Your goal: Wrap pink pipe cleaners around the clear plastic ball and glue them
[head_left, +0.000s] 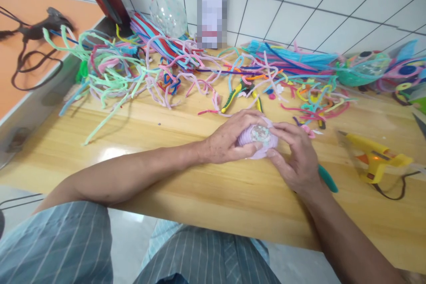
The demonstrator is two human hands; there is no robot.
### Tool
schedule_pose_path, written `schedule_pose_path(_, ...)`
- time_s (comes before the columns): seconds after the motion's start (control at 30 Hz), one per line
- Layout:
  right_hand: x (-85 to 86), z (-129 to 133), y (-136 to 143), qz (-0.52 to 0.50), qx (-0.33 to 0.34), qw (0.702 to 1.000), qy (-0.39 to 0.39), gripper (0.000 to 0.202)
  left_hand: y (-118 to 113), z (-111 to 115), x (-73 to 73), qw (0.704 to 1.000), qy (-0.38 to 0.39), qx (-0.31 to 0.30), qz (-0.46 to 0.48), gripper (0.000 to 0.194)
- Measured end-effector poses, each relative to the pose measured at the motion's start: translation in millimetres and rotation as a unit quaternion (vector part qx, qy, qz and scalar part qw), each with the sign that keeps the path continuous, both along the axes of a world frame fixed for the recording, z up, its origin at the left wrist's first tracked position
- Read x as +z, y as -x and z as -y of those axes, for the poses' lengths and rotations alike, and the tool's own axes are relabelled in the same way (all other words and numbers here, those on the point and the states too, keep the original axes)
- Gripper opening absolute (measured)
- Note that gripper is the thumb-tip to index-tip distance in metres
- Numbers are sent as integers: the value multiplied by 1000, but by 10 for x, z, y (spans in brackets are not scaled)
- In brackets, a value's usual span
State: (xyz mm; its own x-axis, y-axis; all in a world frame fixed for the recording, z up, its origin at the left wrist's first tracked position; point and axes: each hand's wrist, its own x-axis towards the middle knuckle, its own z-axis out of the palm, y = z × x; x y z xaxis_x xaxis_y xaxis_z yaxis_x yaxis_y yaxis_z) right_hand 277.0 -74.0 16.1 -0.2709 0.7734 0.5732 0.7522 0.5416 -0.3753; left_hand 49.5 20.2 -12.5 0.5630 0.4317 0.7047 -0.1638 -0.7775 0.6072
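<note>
Between my two hands is a round ball wrapped in lilac pipe cleaner (255, 138), with a speckled clear patch showing at its centre. My left hand (233, 137) is curled around its left side, thumb below and fingers over the top. On the other side, my right hand (293, 153) pinches the ball's right edge between thumb and fingertips. Just beyond the ball lie yellow-and-black pliers (232, 97), partly covered by pipe cleaners. A teal handle-like piece (328, 178) shows from behind my right wrist.
A yellow glue gun (374, 155) with a lit orange light lies at right, its cord trailing. Tangled pipe cleaners (116, 71) spread along the back. A clear speckled ball (168, 14) and a phone (212, 13) stand near the tiled wall. Black cables (36, 40) lie at left.
</note>
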Motion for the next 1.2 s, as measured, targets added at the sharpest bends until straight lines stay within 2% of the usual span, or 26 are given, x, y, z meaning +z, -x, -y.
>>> schedule_pose_path(0.2,-1,1,3,-11,3,1000,-1,52,3,-15,2,1000,7,-11,0,48)
schedule_pose_path(0.43,-7,13,62,-64,4,998,6,42,-17,-16,-23,1000,-8,1,9,48)
schedule_pose_path(0.6,-63,-7,94,-68,-21,997,-11,37,-35,-14,-25,1000,-3,9,1,49)
schedule_pose_path(1.2,-69,-5,133,-77,-25,997,-18,36,-43,-3,-20,1000,-11,23,16,51)
